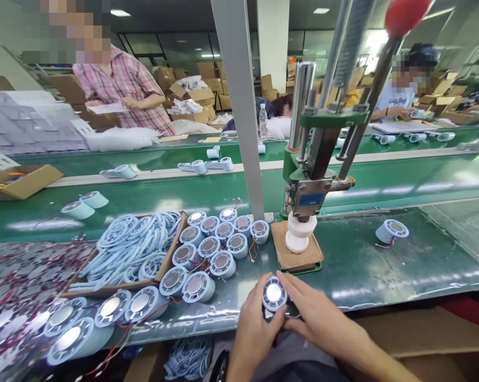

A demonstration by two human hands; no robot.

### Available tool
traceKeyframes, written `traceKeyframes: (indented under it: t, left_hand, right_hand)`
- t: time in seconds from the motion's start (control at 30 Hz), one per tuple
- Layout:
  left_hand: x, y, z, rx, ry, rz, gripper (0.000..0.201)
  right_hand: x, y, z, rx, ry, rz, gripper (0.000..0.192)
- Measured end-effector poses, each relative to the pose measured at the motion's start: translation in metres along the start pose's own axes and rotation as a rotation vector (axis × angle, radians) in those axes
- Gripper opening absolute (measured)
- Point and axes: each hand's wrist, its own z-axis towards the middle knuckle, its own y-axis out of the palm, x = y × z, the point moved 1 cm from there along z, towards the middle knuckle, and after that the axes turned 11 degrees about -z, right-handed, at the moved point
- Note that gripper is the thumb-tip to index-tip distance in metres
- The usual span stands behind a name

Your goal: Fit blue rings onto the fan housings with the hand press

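At the bench's front edge, my left hand (253,321) and my right hand (316,312) close around a light-blue round fan head (275,293) with a silver disc in its middle. The fingers grip it from both sides, and its underside is hidden. Just beyond stands a green hand press (311,193) with a white round pressing block (298,233) above a brown pad (279,249). To the left, several similar fan heads (209,246) stand in rows with red and black wires. A lone fan head (393,229) sits right of the press.
A cardboard tray (171,260) holds light-blue rings (128,246). Wired silver parts (12,297) cover the far left. A grey post (239,79) rises behind the bench. Fans with handles (195,167) lie on the green conveyor (175,196). Co-workers (128,90) are across it.
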Motion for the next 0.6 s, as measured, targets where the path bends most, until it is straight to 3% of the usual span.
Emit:
traceKeyframes:
  t: [0.07, 0.2, 0.27, 0.3, 0.37, 0.43, 0.53, 0.6]
  left_hand:
    - [0.009, -0.008, 0.016, -0.025, -0.070, -0.055, 0.050]
    - [0.039, -0.015, 0.065, 0.038, -0.016, -0.192, 0.051]
    - [0.051, -0.007, 0.091, 0.028, 0.031, -0.255, 0.050]
    - [0.056, 0.000, 0.103, 0.012, 0.048, -0.275, 0.049]
    - [0.060, 0.016, 0.122, -0.033, 0.077, -0.308, 0.047]
    - [0.059, 0.031, 0.134, -0.085, 0.105, -0.336, 0.046]
    - [0.053, 0.044, 0.141, -0.132, 0.139, -0.331, 0.042]
    - [0.050, 0.047, 0.139, -0.130, 0.154, -0.297, 0.043]
  right_hand:
    - [-0.002, -0.067, 0.014, 0.181, -0.081, -0.168, 0.071]
    - [-0.014, -0.222, 0.073, 0.850, -0.033, -0.569, 0.047]
    - [-0.013, -0.277, 0.114, 0.954, 0.062, -0.564, 0.047]
    - [-0.010, -0.296, 0.134, 0.944, 0.106, -0.485, 0.047]
    - [0.000, -0.315, 0.167, 0.878, 0.158, -0.328, 0.047]
    - [0.010, -0.318, 0.187, 0.831, 0.167, -0.224, 0.059]
    - [0.019, -0.317, 0.196, 0.775, 0.167, -0.081, 0.080]
    - [0.018, -0.317, 0.186, 0.751, 0.173, -0.022, 0.080]
